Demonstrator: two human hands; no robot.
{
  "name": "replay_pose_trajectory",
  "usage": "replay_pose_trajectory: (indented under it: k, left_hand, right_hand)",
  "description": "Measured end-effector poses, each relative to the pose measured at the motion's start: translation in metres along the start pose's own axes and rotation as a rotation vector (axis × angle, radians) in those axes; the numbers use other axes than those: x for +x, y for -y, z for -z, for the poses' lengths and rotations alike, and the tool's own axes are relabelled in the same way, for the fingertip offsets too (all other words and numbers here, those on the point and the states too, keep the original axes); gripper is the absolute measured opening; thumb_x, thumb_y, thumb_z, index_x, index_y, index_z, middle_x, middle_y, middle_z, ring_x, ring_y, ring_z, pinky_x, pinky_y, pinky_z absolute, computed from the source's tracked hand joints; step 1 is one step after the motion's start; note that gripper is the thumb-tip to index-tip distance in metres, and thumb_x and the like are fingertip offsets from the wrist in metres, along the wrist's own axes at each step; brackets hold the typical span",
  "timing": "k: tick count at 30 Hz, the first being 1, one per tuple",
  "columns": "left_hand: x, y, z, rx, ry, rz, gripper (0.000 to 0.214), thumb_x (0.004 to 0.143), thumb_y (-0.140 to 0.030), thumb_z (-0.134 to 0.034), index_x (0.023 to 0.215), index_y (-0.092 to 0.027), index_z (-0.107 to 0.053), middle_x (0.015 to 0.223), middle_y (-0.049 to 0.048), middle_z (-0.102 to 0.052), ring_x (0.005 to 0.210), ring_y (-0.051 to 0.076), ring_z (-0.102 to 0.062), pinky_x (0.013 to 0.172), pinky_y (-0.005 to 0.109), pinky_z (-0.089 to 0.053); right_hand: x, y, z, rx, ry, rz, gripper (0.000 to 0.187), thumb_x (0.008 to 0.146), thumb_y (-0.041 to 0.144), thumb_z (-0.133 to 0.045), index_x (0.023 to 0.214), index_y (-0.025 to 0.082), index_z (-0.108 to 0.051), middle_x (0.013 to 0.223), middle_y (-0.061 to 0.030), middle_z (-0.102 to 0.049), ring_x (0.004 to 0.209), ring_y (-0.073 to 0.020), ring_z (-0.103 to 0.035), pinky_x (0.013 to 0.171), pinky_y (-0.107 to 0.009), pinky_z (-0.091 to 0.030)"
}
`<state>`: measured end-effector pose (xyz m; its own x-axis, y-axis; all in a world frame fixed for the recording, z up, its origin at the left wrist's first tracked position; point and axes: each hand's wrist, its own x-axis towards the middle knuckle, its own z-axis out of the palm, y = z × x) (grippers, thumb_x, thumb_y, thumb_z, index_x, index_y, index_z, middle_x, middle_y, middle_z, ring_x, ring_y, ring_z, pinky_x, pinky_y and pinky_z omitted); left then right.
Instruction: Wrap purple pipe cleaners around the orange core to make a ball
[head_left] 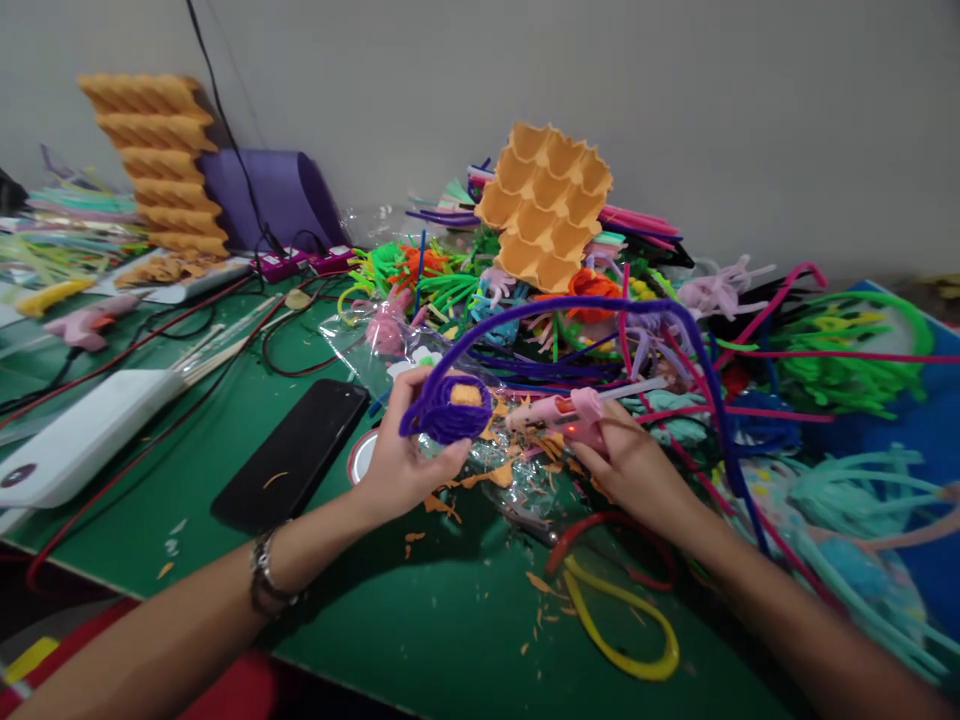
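Observation:
My left hand [409,465] is closed around a purple pipe-cleaner coil [454,418] with a piece of orange egg carton [466,395] at its middle. A long purple pipe-cleaner tail [555,303] arches up from the coil and over to the right, coming down past my right forearm. In my right hand [619,455] is a pink hot glue gun [574,418], a small red light glowing on its body. Its nozzle points left at the coil, a short gap away, and a clear glue stick [637,389] sticks out at the rear.
Orange carton scraps [442,507] and scissors [532,520] with red and yellow handles [622,640] lie on the green table [465,620]. A black phone [292,455] rests at left. Behind are heaped pipe cleaners [450,290], an egg carton piece [547,210], another glue gun [90,322] and red cables [150,485].

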<state>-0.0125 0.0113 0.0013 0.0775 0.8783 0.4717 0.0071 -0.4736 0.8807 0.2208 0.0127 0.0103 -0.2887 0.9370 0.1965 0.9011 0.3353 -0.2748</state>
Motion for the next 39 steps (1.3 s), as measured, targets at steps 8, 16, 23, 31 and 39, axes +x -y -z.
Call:
replay_pose_trajectory:
  k: [8,16,23,31,39]
  left_hand:
    - [0.003,0.007,-0.002,-0.111,-0.015,0.130,0.048,0.066,-0.027,-0.065,0.106,-0.022,-0.038,0.097,0.0023,-0.053,0.084,0.014,-0.057,0.076,0.026,-0.049]
    - [0.006,0.004,-0.001,-0.029,0.054,0.085,0.047,0.065,-0.026,-0.063,0.107,-0.018,-0.044,0.102,0.0069,-0.055,0.091,0.017,-0.057,0.084,0.029,-0.047]
    - [0.012,-0.008,0.000,-0.110,0.002,0.011,0.042,0.065,-0.024,-0.065,0.104,-0.019,-0.050,0.099,0.0041,-0.058,0.087,0.014,-0.059,0.079,0.024,-0.049]
    - [0.022,-0.026,0.017,-0.175,0.058,-0.022,0.038,0.068,-0.030,-0.069,0.101,-0.021,-0.052,0.101,0.0036,-0.061,0.082,0.017,-0.064,0.077,0.028,-0.054]
    - [0.048,-0.078,0.025,0.319,0.457,-0.126,0.064,0.068,-0.028,-0.061,0.126,-0.018,-0.035,0.106,0.0105,-0.059,0.093,0.025,-0.061,0.078,0.034,-0.051]
  right_hand:
    - [-0.001,-0.003,-0.002,-0.052,0.099,0.041,0.028,0.084,0.026,-0.040,0.094,0.013,-0.063,0.105,-0.0153,-0.062,0.099,-0.0279,-0.058,0.086,-0.040,-0.046]
    - [-0.001,-0.008,0.020,-0.108,0.144,0.122,0.035,0.075,0.027,-0.056,0.108,0.014,-0.060,0.112,-0.0140,-0.062,0.109,-0.0300,-0.055,0.098,-0.046,-0.039]
    - [-0.003,-0.007,0.035,-0.161,0.168,0.125,0.056,0.069,0.029,-0.063,0.120,0.009,-0.052,0.130,-0.0192,-0.050,0.122,-0.0349,-0.043,0.098,-0.049,-0.039]
    - [-0.017,-0.022,0.071,-0.171,0.088,0.117,0.069,0.066,0.037,-0.065,0.127,0.011,-0.047,0.126,-0.0201,-0.053,0.116,-0.0342,-0.050,0.088,-0.046,-0.048]
    - [-0.052,-0.033,0.140,-0.267,-0.399,0.285,0.030,0.087,0.046,-0.039,0.093,0.028,-0.062,0.084,-0.0043,-0.071,0.065,-0.0229,-0.067,0.047,-0.032,-0.051]
